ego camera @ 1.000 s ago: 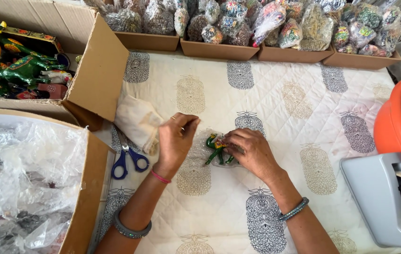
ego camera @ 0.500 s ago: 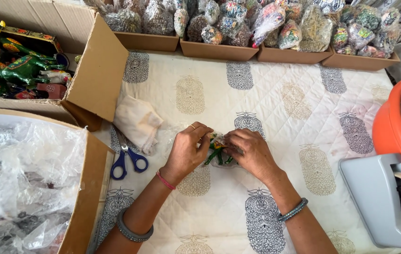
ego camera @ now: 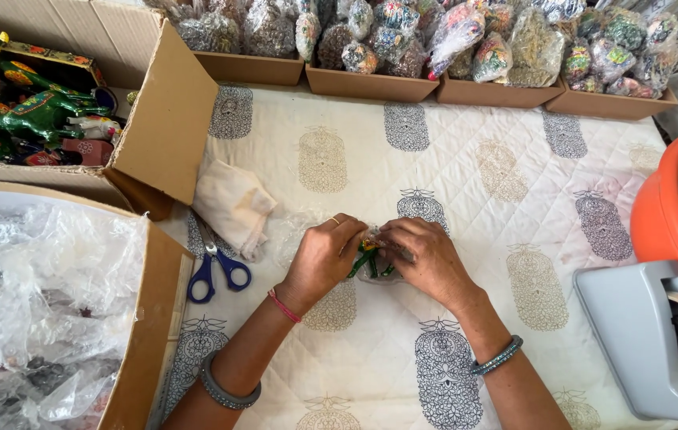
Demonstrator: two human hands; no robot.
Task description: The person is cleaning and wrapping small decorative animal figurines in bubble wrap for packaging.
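Green figurine [ego camera: 368, 259], small and painted with a touch of orange, sits between both hands near the middle of the surface [ego camera: 514, 191], partly inside crinkled clear plastic wrap [ego camera: 295, 231]. Left hand [ego camera: 324, 256] curls over its left side, fingers bent and pinching at the figurine and wrap; right hand [ego camera: 426, 259] presses in from the other side, fingertips closed on the same bundle, so the two hands nearly meet. Just left of the left hand lie blue-handled scissors [ego camera: 215, 271], and above them a crumpled cream cloth [ego camera: 234, 203]. The surface is covered by a quilted cream fabric with printed motifs. Further left stands an open cardboard box [ego camera: 165, 127] holding more green painted figurines [ego camera: 32, 111], and below it another box of clear plastic bags [ego camera: 36, 310]. Along the far edge run cardboard trays [ego camera: 371, 84] of wrapped items. At right sit a grey tape dispenser [ego camera: 649, 342] and an orange tub [ego camera: 661, 219].
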